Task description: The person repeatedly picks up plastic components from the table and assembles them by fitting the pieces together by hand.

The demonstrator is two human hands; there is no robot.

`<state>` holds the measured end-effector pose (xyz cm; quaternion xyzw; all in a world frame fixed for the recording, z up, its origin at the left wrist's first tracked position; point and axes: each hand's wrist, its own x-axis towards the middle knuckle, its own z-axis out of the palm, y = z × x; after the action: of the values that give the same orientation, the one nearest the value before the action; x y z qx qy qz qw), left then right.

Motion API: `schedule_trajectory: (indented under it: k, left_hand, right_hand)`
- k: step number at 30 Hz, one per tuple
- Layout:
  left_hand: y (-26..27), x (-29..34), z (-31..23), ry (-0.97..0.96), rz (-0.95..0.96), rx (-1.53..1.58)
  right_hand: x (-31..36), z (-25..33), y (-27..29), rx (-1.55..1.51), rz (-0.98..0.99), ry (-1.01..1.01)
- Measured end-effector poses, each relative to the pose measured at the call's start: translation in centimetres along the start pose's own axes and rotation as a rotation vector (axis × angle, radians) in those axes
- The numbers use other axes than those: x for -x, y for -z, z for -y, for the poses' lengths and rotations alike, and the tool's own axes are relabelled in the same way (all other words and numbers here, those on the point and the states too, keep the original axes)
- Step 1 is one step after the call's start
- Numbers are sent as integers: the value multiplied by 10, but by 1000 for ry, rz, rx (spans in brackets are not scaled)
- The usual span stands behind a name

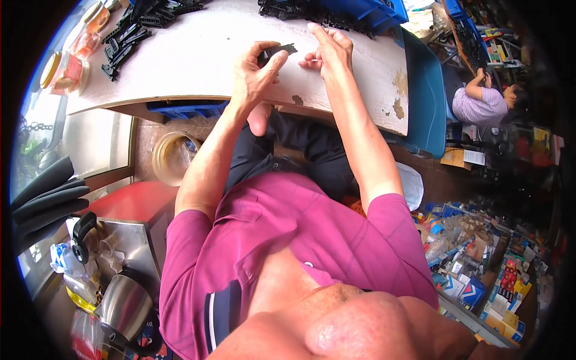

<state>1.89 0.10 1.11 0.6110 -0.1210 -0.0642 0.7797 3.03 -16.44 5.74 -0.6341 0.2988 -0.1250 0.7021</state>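
Note:
My left hand (259, 71) is above the worn white table, closed around a small black plastic part (281, 50). Fingers and thumb hold it from both sides, and its jagged end sticks out toward my right hand. My right hand (329, 53) is a short way to the right, apart from that part. Its index finger points up and away while the other fingers curl in. Something tiny and pale may sit at the fingertips, too small to name. Long black plastic pieces (124, 48) lie in a pile at the table's far left. More black parts (285, 8) are heaped at the far edge.
A blue bin (379, 13) stands at the back right, beside a teal plastic chair (425, 96). Lidded jars (62, 73) line the left end. Under the table's left side is a bucket (171, 157). Another person (480, 103) sits at the far right.

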Motion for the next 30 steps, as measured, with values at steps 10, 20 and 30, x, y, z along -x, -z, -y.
schedule_trajectory:
  k: [10, 20, 30]
  left_hand:
    - [1, 2, 6, -91, -9, -90]
    - [0, 2, 5, -77, -4, -85]
    - [3, -7, 10, -60, -87, 225]
  right_hand:
    - [-53, 13, -55, 385, -170, 111]
    - [-65, 0, -42, 349, -165, 115]
    - [-9, -3, 13, 98, 293, 39]
